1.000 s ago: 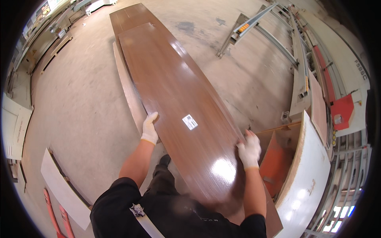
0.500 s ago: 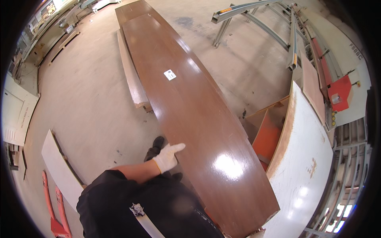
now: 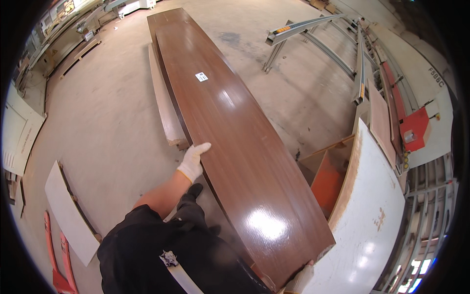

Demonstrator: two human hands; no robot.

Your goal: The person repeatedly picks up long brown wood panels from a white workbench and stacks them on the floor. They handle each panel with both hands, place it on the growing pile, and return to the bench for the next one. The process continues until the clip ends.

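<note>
Brown panel (image 3: pixel 240 142): hand positions and surroundings

The brown panel extends lengthwise in front of you, from the lower middle of the view up toward the upper left. Its glossy face is upward. A small white label (image 3: pixel 201 77) is fixed to the far half of this face. Beneath it, a second brown sheet (image 3: pixel 166 17) projects at the far end, and a pale board (image 3: pixel 168 115) projects along the left side.

Left hand (image 3: pixel 192 160): gloved in white, it grips the left long edge of the panel. Your thumb lies on the upper face; your other fingers are hidden below the edge.

Right hand (image 3: pixel 300 280): gloved, it is at the near end of the panel, beside the right corner. The panel and the lower border conceal most of it, so you cannot tell whether it is closed in a grip.

Right side: a large white panel (image 3: pixel 369 210) with a worn brown edge lies just beside the near right corner. An orange panel (image 3: pixel 327 180) stands between the two. Farther up are metal rails (image 3: pixel 328 44).

Left side: a white board (image 3: pixel 72 214) lies low, with red forks (image 3: pixel 67 257) near it.
</note>
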